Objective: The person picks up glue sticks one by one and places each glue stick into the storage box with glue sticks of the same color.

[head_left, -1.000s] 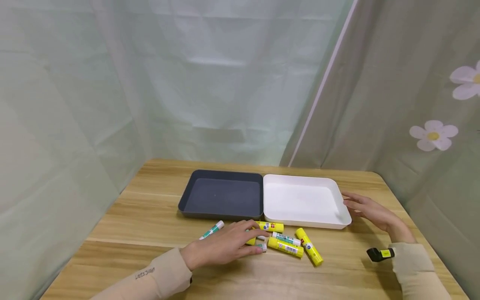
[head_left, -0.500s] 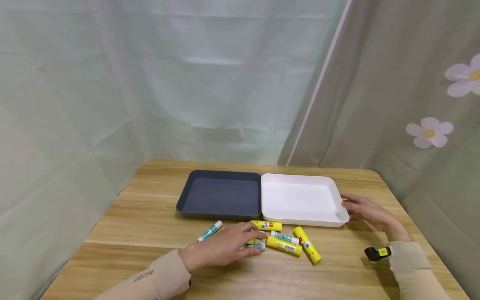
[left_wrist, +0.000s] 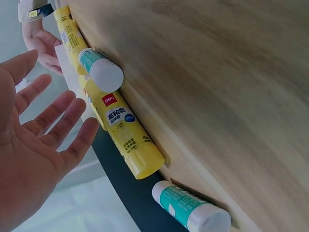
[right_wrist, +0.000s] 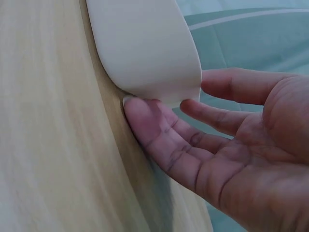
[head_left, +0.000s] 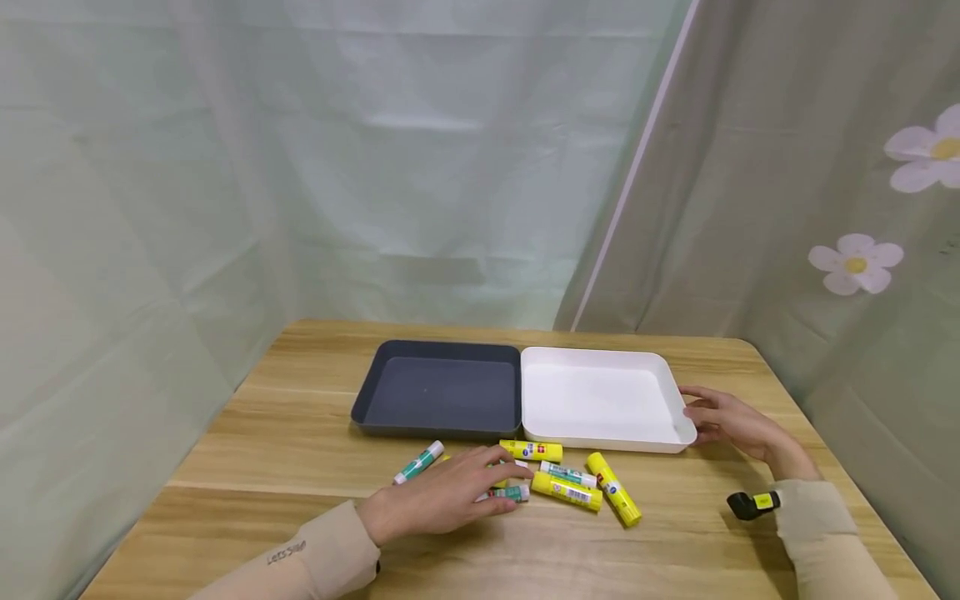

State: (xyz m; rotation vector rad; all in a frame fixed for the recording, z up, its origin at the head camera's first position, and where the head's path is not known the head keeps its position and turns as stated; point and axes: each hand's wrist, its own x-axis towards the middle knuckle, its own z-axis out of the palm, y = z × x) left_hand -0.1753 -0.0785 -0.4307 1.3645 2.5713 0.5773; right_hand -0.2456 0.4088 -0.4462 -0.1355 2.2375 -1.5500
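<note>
In the head view, my left hand [head_left: 442,496] is above several glue sticks, its fingers loosely bent and gripping none of them. It partly hides some sticks. The left wrist view shows its palm and spread fingers beside a yellow glue stick [left_wrist: 130,135] and a green-and-white one [left_wrist: 193,208]. To its right lie another yellow glue stick [head_left: 566,492], a green-and-white stick [head_left: 568,474] and a slanted yellow one [head_left: 613,489]. My right hand [head_left: 738,429] touches the outer right side of the white tray [head_left: 600,400] with its fingertips, not curled round it.
A dark grey tray [head_left: 442,396] stands directly left of the white one. Both sit on a wooden table [head_left: 300,450], with the glue sticks in front of them. Curtains [head_left: 427,167] hang behind the table and on both sides.
The head view has shifted slightly. Both hands, the trays and the glue sticks keep practically the same places.
</note>
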